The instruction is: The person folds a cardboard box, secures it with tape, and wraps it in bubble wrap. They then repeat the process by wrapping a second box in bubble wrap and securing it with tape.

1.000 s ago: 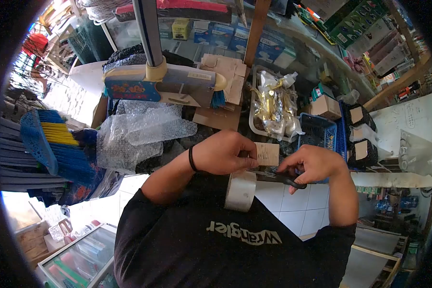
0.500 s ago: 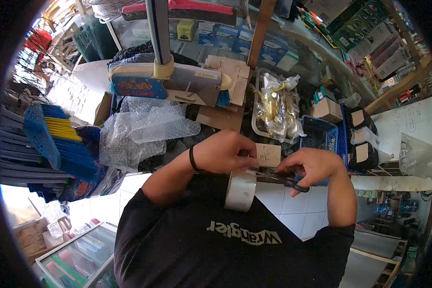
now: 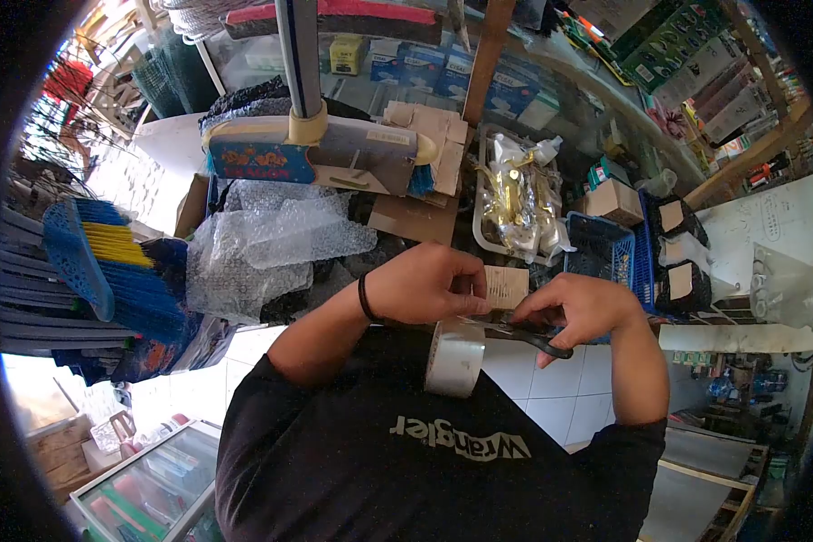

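Observation:
My left hand [image 3: 425, 285] is closed, its thumb and fingertips pinched at the upper edge of a wide roll of clear tape [image 3: 454, 361]. The roll hangs below those fingers, in front of the black shirt. In my right hand [image 3: 587, 312] is a pair of scissors with black handles [image 3: 548, 345]. Their blades point left, to just beside the left fingertips and the top of the roll. Behind the gap between both hands lies a small brown cardboard piece [image 3: 506, 287] with printed lines.
A white tray [image 3: 488, 239] of bagged brass-coloured fittings lies beyond my hands. Right of it are a blue basket [image 3: 596, 226] and a small brown box [image 3: 614, 200]. Bubble wrap [image 3: 262, 235] and a blue-bristled broom [image 3: 126, 271] occupy the left. A broom head [image 3: 262, 163] stands ahead.
The scissors and my right hand have shifted slightly left and up. My left hand and the tape roll have barely moved.

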A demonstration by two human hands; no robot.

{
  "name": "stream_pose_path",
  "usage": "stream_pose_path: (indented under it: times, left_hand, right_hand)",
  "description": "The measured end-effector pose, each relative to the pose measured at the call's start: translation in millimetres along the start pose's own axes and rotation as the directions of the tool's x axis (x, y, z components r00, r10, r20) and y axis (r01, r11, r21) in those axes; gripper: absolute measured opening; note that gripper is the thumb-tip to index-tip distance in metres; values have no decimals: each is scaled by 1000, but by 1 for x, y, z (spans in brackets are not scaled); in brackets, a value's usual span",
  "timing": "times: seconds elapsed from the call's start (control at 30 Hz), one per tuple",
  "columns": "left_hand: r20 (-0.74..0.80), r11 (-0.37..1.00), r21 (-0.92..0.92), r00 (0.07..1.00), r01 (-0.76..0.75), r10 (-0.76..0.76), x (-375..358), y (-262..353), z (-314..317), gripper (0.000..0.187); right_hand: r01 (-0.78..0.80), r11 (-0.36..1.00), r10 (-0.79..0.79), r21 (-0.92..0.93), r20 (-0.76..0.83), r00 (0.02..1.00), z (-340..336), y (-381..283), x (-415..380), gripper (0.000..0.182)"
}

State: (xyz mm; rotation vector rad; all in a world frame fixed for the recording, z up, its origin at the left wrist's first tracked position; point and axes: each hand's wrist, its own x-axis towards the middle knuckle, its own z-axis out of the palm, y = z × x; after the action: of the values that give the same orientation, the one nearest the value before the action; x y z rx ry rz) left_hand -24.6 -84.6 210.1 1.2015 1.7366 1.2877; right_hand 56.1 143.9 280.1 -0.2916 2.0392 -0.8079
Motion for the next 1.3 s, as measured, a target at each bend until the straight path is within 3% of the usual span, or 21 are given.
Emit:
stream_pose_path:
  times: [0.43,0.53,0.83,1.3]
  left_hand:
    - [18,998,-56,1000,10,-9,-3,2,0,19]
    - [19,999,-50,1000,17,-16,-3,1,1,20]
    - [12,1000,16,1000,1,-1,0,6,1,20]
    - [45,999,40,999,-17,15,6,5,4,21]
  right_hand:
    - [-15,999,16,-37,5,1000,1,-13,7,57]
    - [74,995,-77,-68,-42,996,2,-10,7,56]
    - [-30,1000,30,9,-25,999,4,-14,4,54]
    - [-35,999,34,-8,-56,998,8,-5,-3,55]
